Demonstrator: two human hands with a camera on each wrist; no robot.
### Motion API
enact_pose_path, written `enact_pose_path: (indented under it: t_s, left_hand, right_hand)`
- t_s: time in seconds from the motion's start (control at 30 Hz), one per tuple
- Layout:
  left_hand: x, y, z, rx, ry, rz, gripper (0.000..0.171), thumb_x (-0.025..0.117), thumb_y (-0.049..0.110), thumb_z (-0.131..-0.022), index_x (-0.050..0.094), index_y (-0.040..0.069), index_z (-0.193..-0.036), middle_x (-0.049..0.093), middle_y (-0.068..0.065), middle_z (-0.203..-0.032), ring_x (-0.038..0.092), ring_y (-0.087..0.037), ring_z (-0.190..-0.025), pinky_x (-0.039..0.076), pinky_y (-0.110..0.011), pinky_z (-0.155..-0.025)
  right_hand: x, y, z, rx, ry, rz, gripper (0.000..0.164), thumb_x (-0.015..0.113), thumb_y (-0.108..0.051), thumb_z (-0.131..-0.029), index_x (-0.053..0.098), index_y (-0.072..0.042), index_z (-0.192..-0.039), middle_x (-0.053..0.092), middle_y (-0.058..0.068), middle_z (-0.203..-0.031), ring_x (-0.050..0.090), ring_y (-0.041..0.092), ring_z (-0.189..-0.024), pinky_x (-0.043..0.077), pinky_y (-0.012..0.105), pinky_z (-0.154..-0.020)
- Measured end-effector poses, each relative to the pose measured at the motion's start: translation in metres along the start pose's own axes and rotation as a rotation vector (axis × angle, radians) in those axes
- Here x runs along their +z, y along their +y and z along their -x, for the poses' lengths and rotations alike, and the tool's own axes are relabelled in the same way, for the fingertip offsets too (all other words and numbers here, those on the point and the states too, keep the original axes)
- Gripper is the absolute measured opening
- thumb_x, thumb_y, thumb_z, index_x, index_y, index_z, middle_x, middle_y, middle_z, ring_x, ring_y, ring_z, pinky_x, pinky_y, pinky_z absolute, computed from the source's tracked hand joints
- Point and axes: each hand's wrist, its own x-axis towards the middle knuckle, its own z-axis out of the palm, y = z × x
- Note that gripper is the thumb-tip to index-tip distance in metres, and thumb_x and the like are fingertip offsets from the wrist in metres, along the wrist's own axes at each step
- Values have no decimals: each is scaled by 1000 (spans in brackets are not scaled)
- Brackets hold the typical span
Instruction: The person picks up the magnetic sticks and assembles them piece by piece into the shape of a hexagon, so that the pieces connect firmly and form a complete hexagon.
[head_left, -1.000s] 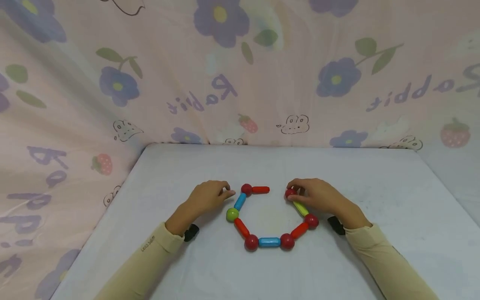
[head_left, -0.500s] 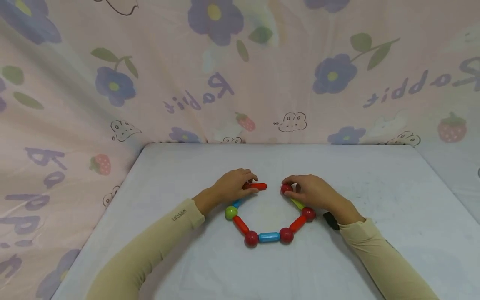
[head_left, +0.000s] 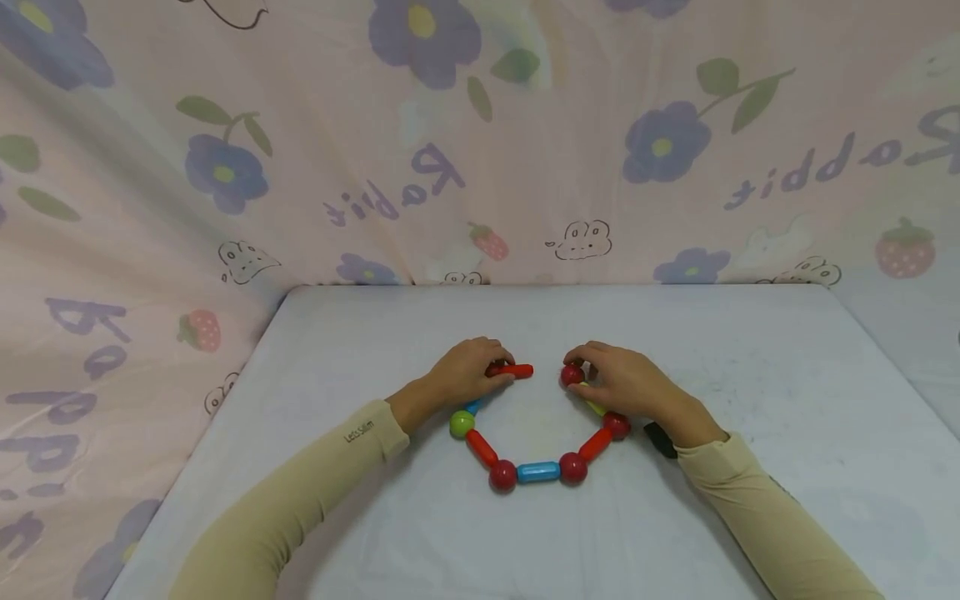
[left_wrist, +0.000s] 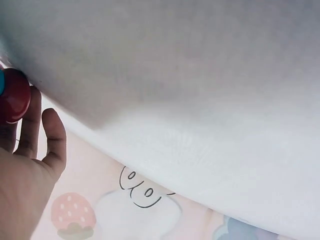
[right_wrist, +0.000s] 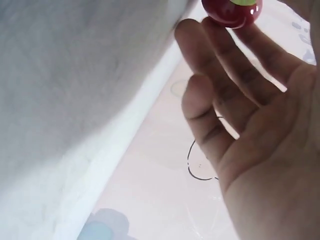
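Observation:
A chain of coloured balls and rods lies on the white table in a ring with a gap at the far side. My left hand (head_left: pixel 463 371) grips the red ball (left_wrist: pixel 16 97) at the chain's left end, mostly covered in the head view. From it a red rod (head_left: pixel 519 371) points right into the gap. Across the gap, my right hand (head_left: pixel 621 382) holds another red ball (head_left: pixel 572 376) between thumb and fingers. A yellow-green rod (head_left: pixel 596 407), partly hidden by that hand, joins this ball to a lower red ball (head_left: pixel 617 426).
The near part of the chain has a green ball (head_left: pixel 462 424), red rods and a blue rod (head_left: pixel 538 472) between two red balls. A patterned pink cloth (head_left: pixel 480 167) hangs behind the white table (head_left: pixel 375 533) and at its sides.
My left hand has moved right from beside the chain and taken hold of the red ball at its left end. My right hand keeps its hold; the gap has narrowed slightly.

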Motion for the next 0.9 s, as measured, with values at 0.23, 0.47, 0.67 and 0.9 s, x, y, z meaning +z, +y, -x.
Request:
enact_pose_path:
  t_s: [0.23, 0.47, 0.67, 0.9]
  left_hand:
    - [0, 2, 2, 17, -3, 17, 32, 66, 35, -96, 68, 18, -123, 67, 4, -103, 54, -11, -89, 49, -25, -82]
    - [1, 1, -1, 7, 21, 48, 31, 65, 33, -97, 68, 16, -123, 69, 3, -106, 56, -11, -88, 50, -25, -82]
    - [0, -2, -2, -42, 47, 67, 30, 66, 31, -96, 68, 14, -121, 66, 3, -97, 56, -11, -85, 50, -25, -78]
    - [0, -2, 0, -39, 74, 62, 32, 66, 33, -96, 68, 14, -122, 64, 3, -96, 54, -12, -84, 49, -24, -76]
  right_hand:
    - [5, 0, -6, 16, 33, 0, 40, 75, -28, -87, 66, -13, -123, 69, 1, -102, 62, 15, -86, 55, 38, -78]
    - [5, 2, -21, 25, 10, 15, 45, 74, -27, -89, 63, -13, -130, 69, 5, -109, 62, 18, -89, 57, 40, -82]
    - [5, 0, -37, -19, -17, 27, 44, 73, -25, -91, 63, -13, -132, 69, 5, -116, 63, 18, -93, 56, 42, -88]
    - [11, -6, -45, -42, -28, -66, 47, 71, -25, -93, 60, -14, -137, 68, 6, -124, 65, 21, -101, 54, 45, -94]
